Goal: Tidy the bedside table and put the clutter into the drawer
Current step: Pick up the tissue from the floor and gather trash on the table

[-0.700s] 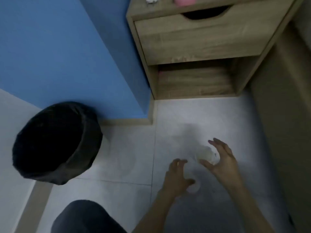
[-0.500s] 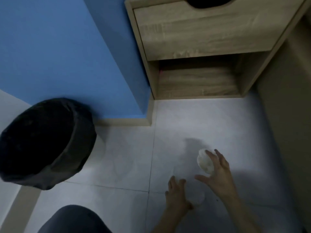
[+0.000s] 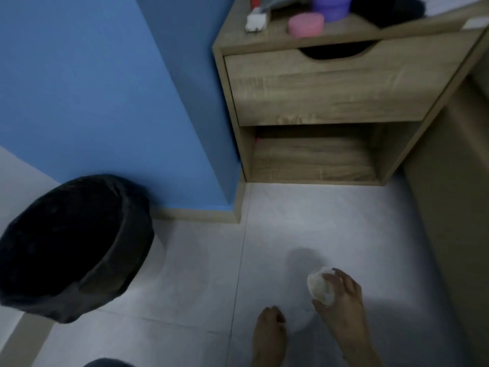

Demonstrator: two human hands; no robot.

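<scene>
Right hand [image 3: 344, 304] has closed since, fingers [image 3: 342, 278] curled round the white wad [image 3: 319, 288].

No text, label, number or sign is showing legibly anywhere. The items lying on the bedside table [image 3: 267, 41], among them the pink round case [image 3: 306, 25] near its front edge, are appearing too blurred for any print. The white wad [image 3: 320, 287] that the right hand [image 3: 344, 305] is gripping is showing no legible mark.

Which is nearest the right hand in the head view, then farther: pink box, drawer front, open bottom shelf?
1. Open bottom shelf, low, ahead of the right hand, which grips a white round thing.
2. Drawer front, above it.
3. Pink box, on the tabletop.
</scene>
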